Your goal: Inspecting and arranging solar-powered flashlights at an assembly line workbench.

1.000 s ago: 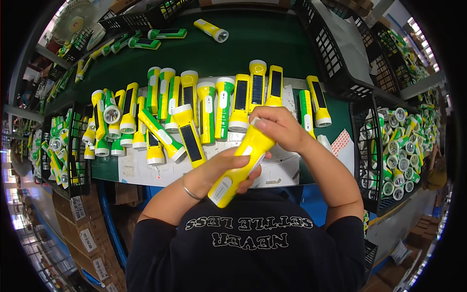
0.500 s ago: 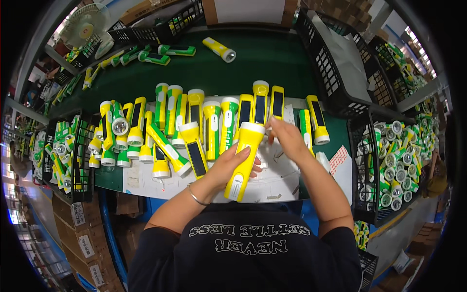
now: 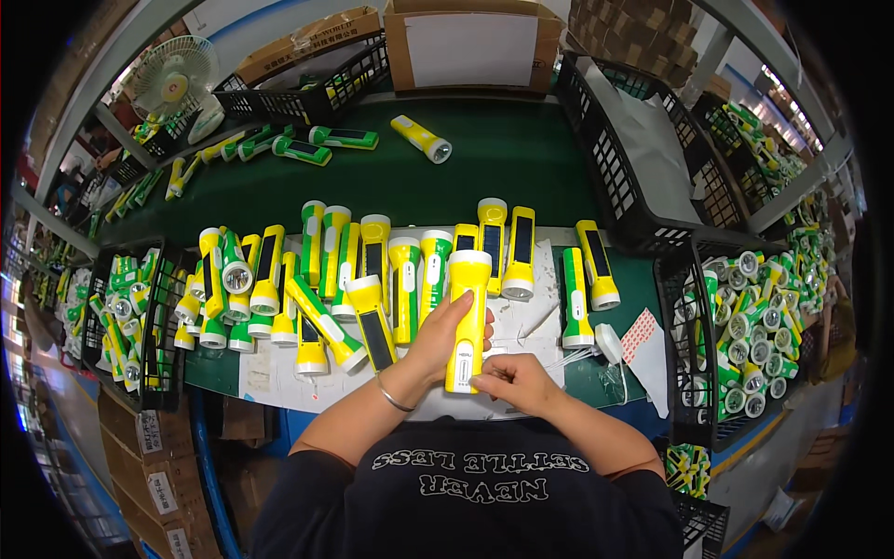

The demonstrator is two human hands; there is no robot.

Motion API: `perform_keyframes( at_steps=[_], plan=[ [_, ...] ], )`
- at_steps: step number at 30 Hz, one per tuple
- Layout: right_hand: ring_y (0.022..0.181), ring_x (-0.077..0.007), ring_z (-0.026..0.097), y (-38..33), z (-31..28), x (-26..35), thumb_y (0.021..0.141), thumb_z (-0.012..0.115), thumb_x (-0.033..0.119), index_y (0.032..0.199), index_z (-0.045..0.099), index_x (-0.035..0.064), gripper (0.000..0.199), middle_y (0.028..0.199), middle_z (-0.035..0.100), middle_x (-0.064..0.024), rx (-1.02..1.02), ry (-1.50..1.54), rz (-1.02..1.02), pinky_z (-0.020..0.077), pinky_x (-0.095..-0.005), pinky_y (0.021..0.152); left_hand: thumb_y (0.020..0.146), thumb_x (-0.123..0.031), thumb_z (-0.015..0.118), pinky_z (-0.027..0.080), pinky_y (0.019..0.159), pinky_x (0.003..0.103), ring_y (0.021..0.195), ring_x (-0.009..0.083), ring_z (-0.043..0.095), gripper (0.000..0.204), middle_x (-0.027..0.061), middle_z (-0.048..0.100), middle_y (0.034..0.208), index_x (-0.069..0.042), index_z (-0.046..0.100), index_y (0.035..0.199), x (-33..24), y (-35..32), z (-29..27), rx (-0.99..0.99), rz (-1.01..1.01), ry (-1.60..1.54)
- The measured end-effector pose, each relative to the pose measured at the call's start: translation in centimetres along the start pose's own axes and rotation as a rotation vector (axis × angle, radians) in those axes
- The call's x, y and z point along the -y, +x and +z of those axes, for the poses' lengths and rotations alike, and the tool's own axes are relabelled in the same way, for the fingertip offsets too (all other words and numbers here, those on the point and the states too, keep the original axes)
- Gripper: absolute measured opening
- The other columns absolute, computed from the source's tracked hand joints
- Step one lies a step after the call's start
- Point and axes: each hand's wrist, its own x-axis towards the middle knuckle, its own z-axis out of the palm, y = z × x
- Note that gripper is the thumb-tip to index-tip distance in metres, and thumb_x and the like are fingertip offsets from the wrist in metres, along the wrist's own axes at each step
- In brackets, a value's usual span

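Note:
A yellow flashlight (image 3: 470, 315) with a white head stands nearly upright before me, its head pointing away and its switch side up. Wrapped round its middle from the left is my left hand (image 3: 436, 343), thumb along the barrel. My right hand (image 3: 523, 382) has its fingers curled and pinches the tail end beside the switch. Yellow and green flashlights crowd the white board to the left; one with a dark solar panel (image 3: 376, 337) lies closest to my left hand. Beyond the held one lie a few more, among them a yellow panelled flashlight (image 3: 521, 252).
At right, a green-yellow flashlight (image 3: 575, 298) lies near a white plug-like piece with a cord (image 3: 607, 343) and a red-patterned sheet (image 3: 641, 335). Black crates of flashlights flank the table, one at right (image 3: 684, 373) and one at left (image 3: 168, 345). A lone flashlight (image 3: 421, 138) lies farther back on the green surface.
My right hand has moved from near the flashlight's head down to its tail end. The held flashlight has turned more upright in my left hand. The whole view has shifted slightly.

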Motion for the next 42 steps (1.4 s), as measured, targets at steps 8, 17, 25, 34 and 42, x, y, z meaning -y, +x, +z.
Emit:
perform_keyframes(
  at_steps=[8,17,25,34,42],
  plan=[
    [0.054,-0.0095,0.051,0.0,-2.2,0.6,0.078,0.066,0.031,0.085,0.064,0.0023,0.030,0.062,0.056,-0.0026,-0.302,-0.274,-0.338,0.0415,-0.0262,0.051,0.092,-0.056,0.022,0.042,0.091,0.043,0.111,0.0265,0.048,0.065,0.0125,0.049,0.118,-0.007,0.031,0.133,0.2,0.9,0.6,0.222,0.223,0.063],
    [0.092,-0.0348,0.060,4.2,-29.3,8.3,0.074,0.050,0.060,0.095,0.065,0.0052,0.061,0.095,0.064,-0.0188,-1.091,-1.040,0.428,0.0477,-0.0417,0.076,0.093,-0.039,0.041,0.044,0.088,0.039,0.108,0.0218,0.049,0.048,0.0074,0.047,0.120,-0.012,0.035,0.132,-2.7,-0.3,-0.3,0.133,0.156,0.162],
    [0.086,-0.0355,0.061,6.0,-30.0,6.7,0.081,0.050,0.050,0.099,0.063,0.0044,0.051,0.091,0.064,-0.0177,-1.108,-1.304,0.391,0.0487,-0.0418,0.073,0.080,-0.028,0.060,0.042,0.090,0.034,0.108,0.0299,0.051,0.052,0.0197,0.045,0.122,-0.002,0.046,0.123,-12.8,11.7,-2.7,-0.179,0.465,1.233],
    [0.074,-0.0261,0.062,2.7,-16.9,8.0,0.076,0.064,0.023,0.101,0.058,0.0075,0.030,0.079,0.063,-0.0087,-0.819,-0.799,-0.194,0.0482,-0.0334,0.067,0.078,-0.047,0.055,0.028,0.103,0.044,0.122,0.0471,0.030,0.074,0.0286,0.024,0.137,-0.011,0.030,0.137,-15.6,30.6,-4.3,-0.475,0.448,1.649],
    [0.047,-0.0026,0.036,1.1,-14.5,5.2,0.076,0.065,0.013,0.100,0.059,0.0035,0.026,0.077,0.060,-0.0004,-0.658,-0.333,-0.205,0.0308,-0.0196,0.044,0.074,-0.038,0.064,0.040,0.091,0.043,0.107,0.0353,0.046,0.028,0.0131,0.052,0.113,-0.022,0.066,0.097,-18.2,24.6,-4.7,-0.680,0.485,1.664]
  ],
)
